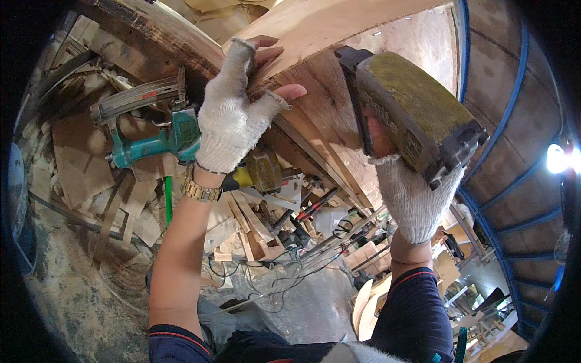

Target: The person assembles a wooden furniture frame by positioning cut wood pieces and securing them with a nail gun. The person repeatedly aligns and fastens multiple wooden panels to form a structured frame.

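Observation:
My left hand [233, 112], in a white knitted glove with bare fingertips, holds the edge of a pale wooden board [339, 30]. Its fingers lie across the board's upper face, and the thumb sticks out below the edge. My right hand [417, 193], gloved the same way, is closed round a dusty yellow-and-black power tool [417, 103] with a boxy housing. That tool is tilted against the plywood panel [330, 97]; its working end and grip are mostly hidden. Just left of my left wrist lies a teal nail gun [154, 142], a second yellow-and-black tool [263, 169] below it.
Wood offcuts [130, 206] are heaped at the left, with a green hose [168, 199] among them. Black cables [272, 278] trail over the grey floor [315, 302]. Blue curved ribs [505, 109] line a wall at the right, near a bright lamp [560, 158].

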Demonstrator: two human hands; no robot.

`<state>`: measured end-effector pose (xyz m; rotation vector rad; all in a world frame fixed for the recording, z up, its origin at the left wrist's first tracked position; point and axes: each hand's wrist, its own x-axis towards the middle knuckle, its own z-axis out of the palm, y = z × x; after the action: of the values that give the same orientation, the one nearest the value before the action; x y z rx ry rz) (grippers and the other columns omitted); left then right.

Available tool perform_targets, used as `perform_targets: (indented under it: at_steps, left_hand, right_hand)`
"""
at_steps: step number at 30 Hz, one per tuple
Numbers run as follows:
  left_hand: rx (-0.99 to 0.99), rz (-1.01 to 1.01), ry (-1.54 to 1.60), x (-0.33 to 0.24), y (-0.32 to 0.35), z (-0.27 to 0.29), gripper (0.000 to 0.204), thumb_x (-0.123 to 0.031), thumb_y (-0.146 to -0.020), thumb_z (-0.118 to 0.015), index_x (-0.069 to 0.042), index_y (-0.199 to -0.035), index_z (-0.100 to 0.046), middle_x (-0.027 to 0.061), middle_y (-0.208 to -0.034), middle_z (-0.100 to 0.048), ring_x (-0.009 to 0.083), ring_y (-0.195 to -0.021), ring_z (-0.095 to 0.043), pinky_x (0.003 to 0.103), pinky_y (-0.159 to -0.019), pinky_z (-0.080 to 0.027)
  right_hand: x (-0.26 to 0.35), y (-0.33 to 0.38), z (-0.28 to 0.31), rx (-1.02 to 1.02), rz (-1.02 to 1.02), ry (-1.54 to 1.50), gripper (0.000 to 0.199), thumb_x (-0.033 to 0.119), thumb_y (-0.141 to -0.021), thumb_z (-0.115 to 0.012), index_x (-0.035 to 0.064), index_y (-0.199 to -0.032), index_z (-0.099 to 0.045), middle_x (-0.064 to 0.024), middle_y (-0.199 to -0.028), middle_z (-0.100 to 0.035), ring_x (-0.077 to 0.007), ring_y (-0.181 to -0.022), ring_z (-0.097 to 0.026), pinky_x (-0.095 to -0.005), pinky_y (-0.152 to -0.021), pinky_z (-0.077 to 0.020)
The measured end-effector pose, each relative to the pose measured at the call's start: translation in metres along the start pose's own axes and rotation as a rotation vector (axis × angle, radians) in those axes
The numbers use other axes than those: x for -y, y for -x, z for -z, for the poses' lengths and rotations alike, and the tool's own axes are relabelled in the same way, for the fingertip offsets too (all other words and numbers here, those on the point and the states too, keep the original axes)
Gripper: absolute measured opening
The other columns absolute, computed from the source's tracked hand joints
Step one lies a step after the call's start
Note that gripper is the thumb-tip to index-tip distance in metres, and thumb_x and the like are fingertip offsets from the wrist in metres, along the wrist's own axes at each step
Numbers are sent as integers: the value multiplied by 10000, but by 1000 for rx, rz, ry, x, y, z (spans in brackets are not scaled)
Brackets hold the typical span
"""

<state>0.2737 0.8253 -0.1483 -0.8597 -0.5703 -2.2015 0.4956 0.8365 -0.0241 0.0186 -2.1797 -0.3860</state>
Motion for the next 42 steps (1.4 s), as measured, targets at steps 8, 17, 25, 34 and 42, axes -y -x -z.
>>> perform_targets:
  at_steps: [8, 17, 25, 34, 42]
  left_hand:
    - [52, 85, -29, -7, 1, 2, 638, -62, -795, -857, 21, -1327, -514, 134, -1275, -669, 173, -1149, -639, 299, -996, -496]
    - [27, -31, 61, -3, 2, 3, 594, -35, -750, -868, 0, -1243, -539, 90, -1264, -645, 208, -1191, -656, 331, -1001, -558]
    - [21, -55, -3, 7, 1, 6, 585, -172, -775, -876, -29, -1245, -560, 133, -1220, -687, 233, -1174, -681, 335, -964, -551]
    - [62, -63, 50, 17, -1, 11, 559, -99, -796, -822, -69, -1277, -539, 141, -1231, -696, 281, -1201, -668, 360, -970, -551]
    - [108, -124, -121, 6, -5, 13, 588, -212, -822, -867, -9, -1276, -553, 98, -1222, -675, 172, -1095, -653, 320, -976, -515]
  right_hand:
    - [10, 4, -13, -134, 43, 141, 599, 199, -786, -906, -15, -1261, -609, -142, -1186, -714, -218, -1078, -700, -347, -921, -561]
    - [12, 15, -23, -9, 82, 56, 733, 180, -777, -870, 25, -1393, -505, -150, -1260, -689, -238, -1127, -690, -369, -947, -556]
    - [22, 7, -28, 306, 174, -9, 862, 162, -769, -838, 60, -1510, -412, -158, -1326, -667, -255, -1171, -682, -388, -971, -553]
    - [20, 11, -45, 341, 154, -170, 853, 149, -778, -828, 56, -1511, -402, -160, -1345, -643, -229, -1218, -643, -395, -1021, -522]
    - [-23, 42, -22, 185, 106, -401, 854, 196, -830, -802, 77, -1548, -356, -168, -1474, -523, -246, -1289, -585, -375, -1048, -507]
